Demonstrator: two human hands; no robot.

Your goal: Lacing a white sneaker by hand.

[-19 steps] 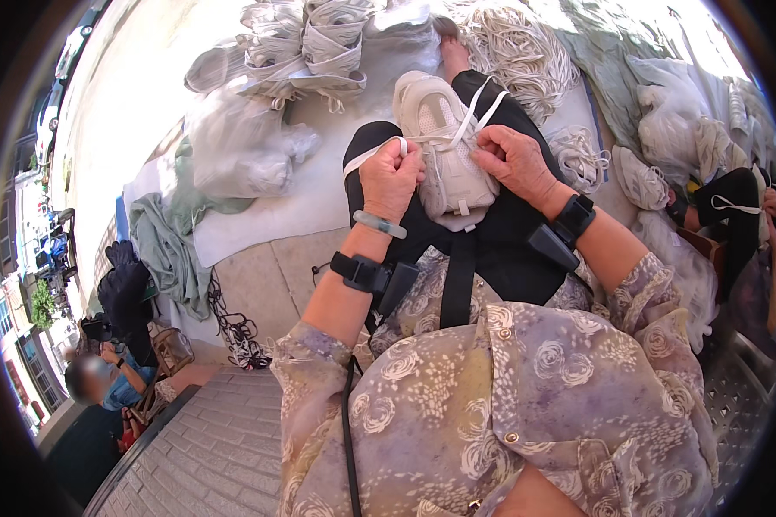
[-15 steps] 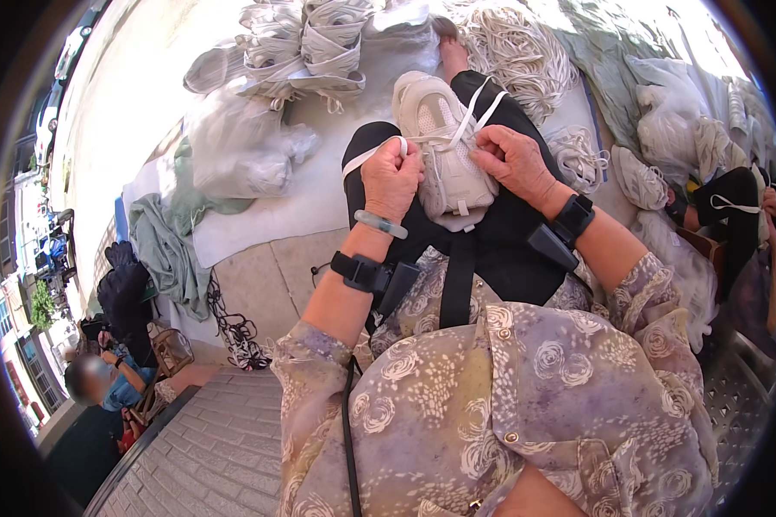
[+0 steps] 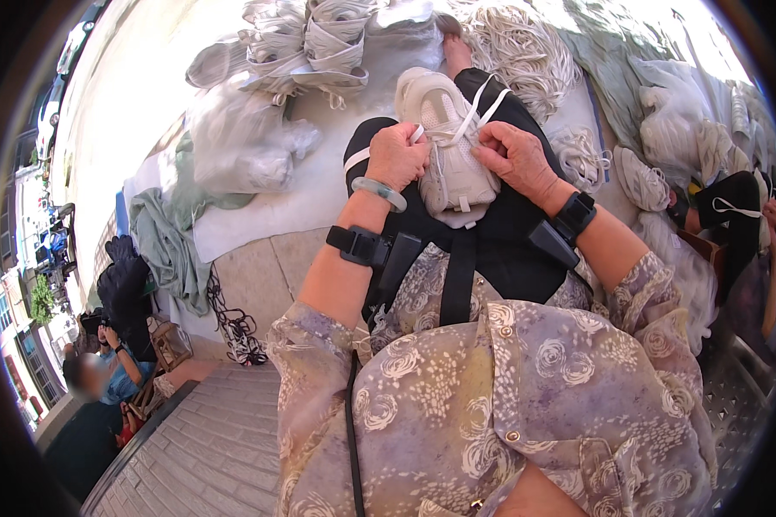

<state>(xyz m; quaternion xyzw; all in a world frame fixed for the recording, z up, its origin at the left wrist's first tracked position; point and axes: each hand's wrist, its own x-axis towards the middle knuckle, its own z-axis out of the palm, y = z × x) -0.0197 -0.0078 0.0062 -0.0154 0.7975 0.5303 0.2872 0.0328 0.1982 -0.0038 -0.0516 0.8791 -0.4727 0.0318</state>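
A white sneaker [image 3: 459,183] rests between my knees, its toe pointing away from me. White shoelace [image 3: 451,136] crosses its tongue, and a loose length loops up past the right side over my black trouser leg. At the shoe's left edge, my left hand [image 3: 397,157] is closed around a lace; one bit shows above the fist and another length trails left over my knee. Thumb and forefinger of my right hand [image 3: 516,158] are pinched at the eyelets on the right side, on the lace, though the fingertips partly hide it.
Beyond my feet lie a heap of white laces [image 3: 526,60] and stacked white shoes [image 3: 332,47]. A smaller lace bundle [image 3: 579,158] is beside my right knee. Clear plastic bags [image 3: 241,146] lie left, near green cloth [image 3: 165,246]. Another person's hand [image 3: 773,211] shows at far right.
My left hand has shifted slightly right and up, closer to the sneaker, with the lace still in it. My right hand has stayed almost in place.
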